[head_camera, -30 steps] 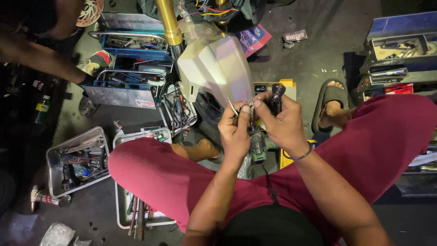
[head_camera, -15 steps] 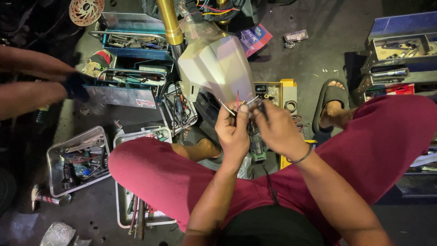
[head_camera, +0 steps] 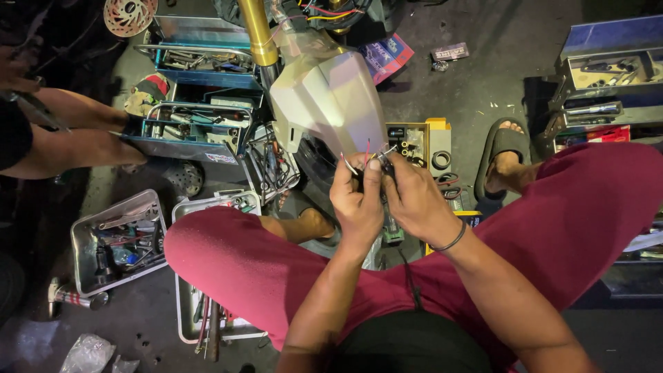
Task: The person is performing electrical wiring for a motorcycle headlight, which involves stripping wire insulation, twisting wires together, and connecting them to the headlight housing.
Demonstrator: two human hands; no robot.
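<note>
Pinching thin wires point(head_camera: 368, 153) between both hands, left hand point(head_camera: 357, 200) and right hand point(head_camera: 416, 200) fingers clenched on them, pale fairing point(head_camera: 328, 100) just beyond, blue toolbox point(head_camera: 190, 128) far left.

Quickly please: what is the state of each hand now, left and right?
Left hand: closed, pinching thin wires between thumb and fingers.
Right hand: closed on the same bundle of wires; what else it grips cannot be told.
</note>
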